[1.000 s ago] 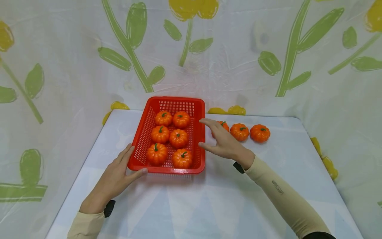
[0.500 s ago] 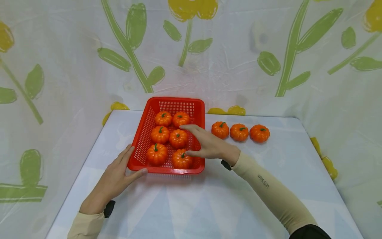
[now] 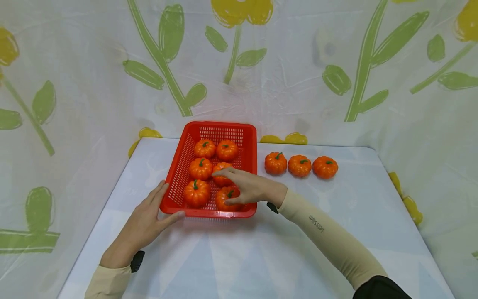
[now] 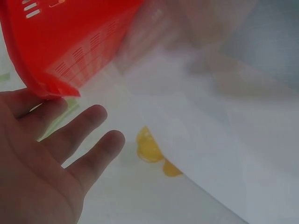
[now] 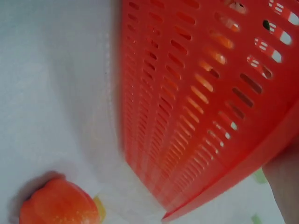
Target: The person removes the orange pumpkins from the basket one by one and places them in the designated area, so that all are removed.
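Observation:
A red plastic basket point(image 3: 209, 213) with slotted walls stands on the table and contains several small orange pumpkins with green stems. My left hand point(image 3: 143, 222) is at its front left corner, fingers extended along the outside; the left wrist view has the fingertips right at the red rim point(image 4: 56, 91). Over the basket's right wall reaches my right hand point(image 3: 254, 187), thumb and fingers spread apart above the front right pumpkin point(image 3: 223, 203). Its fingers partly cover the pumpkin behind that one point(image 3: 220, 180). Seen from the right wrist, the basket's wall hides most of this hand.
To the basket's right, three more pumpkins sit in a row on the table: one near the basket point(image 3: 275, 163), a middle one point(image 3: 299, 166) and an outer one point(image 3: 325, 167). A flower-printed curtain point(image 3: 284, 95) hangs behind and at both sides.
My right hand has moved left and toward me, from outside the basket's right wall to over the front right pumpkin. My left hand and the basket have stayed put.

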Demonstrator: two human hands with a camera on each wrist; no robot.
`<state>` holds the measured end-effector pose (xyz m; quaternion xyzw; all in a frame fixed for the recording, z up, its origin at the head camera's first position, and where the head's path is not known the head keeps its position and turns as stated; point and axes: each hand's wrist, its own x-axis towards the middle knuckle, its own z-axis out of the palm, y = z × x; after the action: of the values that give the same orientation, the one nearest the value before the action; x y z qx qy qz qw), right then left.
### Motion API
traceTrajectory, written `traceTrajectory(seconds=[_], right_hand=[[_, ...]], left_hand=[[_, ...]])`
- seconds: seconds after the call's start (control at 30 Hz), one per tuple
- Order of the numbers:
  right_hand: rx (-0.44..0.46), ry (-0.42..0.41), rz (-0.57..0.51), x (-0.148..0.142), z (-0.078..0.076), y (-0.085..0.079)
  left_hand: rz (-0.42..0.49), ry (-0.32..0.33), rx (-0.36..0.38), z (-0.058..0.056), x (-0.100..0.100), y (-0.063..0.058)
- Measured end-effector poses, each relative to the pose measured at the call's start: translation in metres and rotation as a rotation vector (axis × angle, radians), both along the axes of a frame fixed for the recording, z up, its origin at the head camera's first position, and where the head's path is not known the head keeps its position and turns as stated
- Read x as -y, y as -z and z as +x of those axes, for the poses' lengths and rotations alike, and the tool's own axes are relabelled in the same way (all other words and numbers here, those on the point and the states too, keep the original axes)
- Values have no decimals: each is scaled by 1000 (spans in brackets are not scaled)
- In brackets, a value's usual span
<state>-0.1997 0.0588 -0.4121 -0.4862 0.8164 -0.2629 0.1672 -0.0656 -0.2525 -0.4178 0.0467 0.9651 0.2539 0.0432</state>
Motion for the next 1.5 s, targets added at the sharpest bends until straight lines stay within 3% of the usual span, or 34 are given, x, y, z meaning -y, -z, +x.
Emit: traceTrajectory(seconds=[0.23,0.67,0.93,1.5], right_hand=[[-9,-42,95,6,0,5],[-46,-26,283,12,3,5],[-108,-39,290,12,4,7],[-116,-37,287,11,4,8]], left_hand=[[-4,-3,5,0,-1,-1],[-6,-15,26,-1,-2,-4],[-9,-19,32,-2,-1,-2],[-20,-8,18,-3,0,0]])
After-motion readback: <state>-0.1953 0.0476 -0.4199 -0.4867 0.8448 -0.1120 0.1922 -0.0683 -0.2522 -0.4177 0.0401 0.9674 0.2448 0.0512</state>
